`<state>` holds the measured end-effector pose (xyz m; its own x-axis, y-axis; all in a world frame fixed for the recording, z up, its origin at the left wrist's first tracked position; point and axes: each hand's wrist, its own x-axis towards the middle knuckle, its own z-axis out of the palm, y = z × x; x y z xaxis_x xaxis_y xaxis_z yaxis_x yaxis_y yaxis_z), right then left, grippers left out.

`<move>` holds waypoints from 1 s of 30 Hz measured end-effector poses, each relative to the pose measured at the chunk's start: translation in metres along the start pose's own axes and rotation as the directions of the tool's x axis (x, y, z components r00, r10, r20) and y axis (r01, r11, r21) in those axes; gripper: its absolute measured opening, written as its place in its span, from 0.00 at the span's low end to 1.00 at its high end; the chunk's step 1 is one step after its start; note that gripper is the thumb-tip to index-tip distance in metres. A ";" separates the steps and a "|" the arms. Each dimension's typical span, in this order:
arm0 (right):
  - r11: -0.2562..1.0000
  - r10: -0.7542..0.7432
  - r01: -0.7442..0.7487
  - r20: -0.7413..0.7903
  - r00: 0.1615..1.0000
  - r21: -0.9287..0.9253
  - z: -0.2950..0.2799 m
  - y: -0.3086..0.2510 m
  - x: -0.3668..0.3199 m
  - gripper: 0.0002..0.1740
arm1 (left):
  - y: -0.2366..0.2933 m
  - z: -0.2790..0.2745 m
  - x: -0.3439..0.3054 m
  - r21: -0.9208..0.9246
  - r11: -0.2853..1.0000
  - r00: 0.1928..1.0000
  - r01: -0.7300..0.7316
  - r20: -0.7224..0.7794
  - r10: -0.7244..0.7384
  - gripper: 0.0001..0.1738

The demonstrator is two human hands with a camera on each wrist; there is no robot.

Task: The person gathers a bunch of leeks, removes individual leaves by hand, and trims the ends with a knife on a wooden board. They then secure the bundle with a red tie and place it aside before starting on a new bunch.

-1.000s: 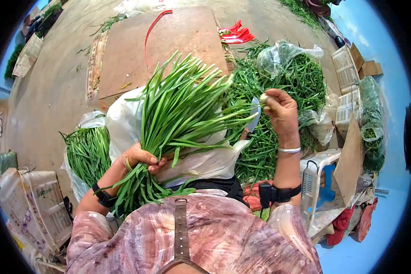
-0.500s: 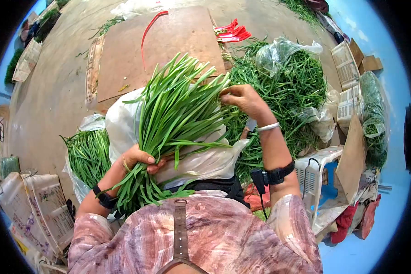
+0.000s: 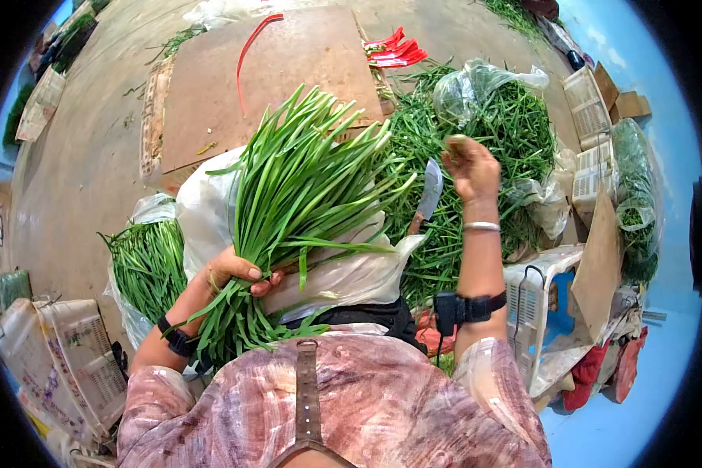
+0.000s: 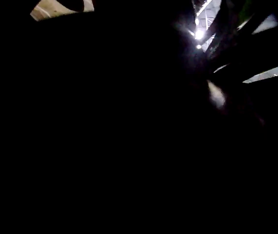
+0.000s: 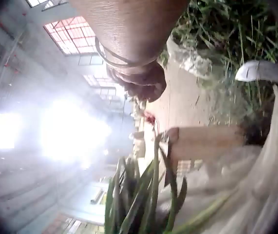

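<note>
In the head view my left hand (image 3: 246,271) grips a thick bunch of garlic chives (image 3: 308,171), its fingers and thumb wrapped round the leafy end. The paler stalk ends fan out up and to the right over a whitish plastic sheet (image 3: 210,191). My right hand (image 3: 476,168) is raised over the heap of loose greens, apart from the bunch. Its fingers are bent, with something pale at their tips; I cannot tell whether they hold it. Below that hand lies a knife (image 3: 431,187) with a wooden handle. The left wrist view is almost all dark.
A big heap of loose greens (image 3: 476,203) lies on the right, partly under clear plastic. A brown board (image 3: 288,70) stands ahead, with a red strip (image 3: 249,54) on it and red bands (image 3: 398,51) beside it. Another bagged bunch (image 3: 148,253) and crates (image 3: 78,351) are on the left.
My right hand came in to the stalk ends of the bunch, then drew away to the right over the heap. The left hand keeps its grip on the chives.
</note>
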<state>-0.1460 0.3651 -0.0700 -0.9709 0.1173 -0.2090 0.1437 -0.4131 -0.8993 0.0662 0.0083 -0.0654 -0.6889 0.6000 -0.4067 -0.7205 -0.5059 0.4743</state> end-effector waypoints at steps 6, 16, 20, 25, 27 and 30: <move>0.056 -0.306 0.233 0.206 0.929 -0.971 -0.019 -0.011 -0.001 0.29 | 0.001 0.003 0.001 0.017 1.000 1.000 -0.008 -0.006 0.008 0.34; 0.813 0.262 0.177 0.621 0.739 -0.554 0.031 0.004 -0.034 0.08 | -0.001 0.000 -0.001 -0.014 1.000 0.999 -0.018 -0.028 0.017 0.35; 0.944 0.154 -0.023 0.377 0.913 -0.330 0.007 -0.003 -0.021 0.08 | -0.002 -0.006 0.003 -0.001 1.000 1.000 0.001 0.013 -0.001 0.34; 0.410 -0.220 0.050 -0.045 0.974 -0.911 -0.060 0.002 0.036 0.21 | 0.001 0.001 0.001 0.006 1.000 1.000 0.000 -0.007 0.000 0.33; -0.124 -0.392 0.215 0.247 0.886 -0.969 -0.017 -0.008 0.001 0.30 | 0.002 0.001 0.001 0.006 1.000 1.000 -0.007 -0.003 0.007 0.33; 0.294 -0.180 0.558 0.528 0.830 -0.776 0.042 -0.014 -0.035 0.22 | 0.002 0.002 0.001 -0.004 1.000 1.000 0.006 -0.010 -0.006 0.33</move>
<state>-0.1218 0.3291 -0.0340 -0.9327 -0.3055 0.1918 -0.3508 0.6447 -0.6791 0.0639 0.0089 -0.0631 -0.6857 0.5964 -0.4173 -0.7246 -0.5048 0.4691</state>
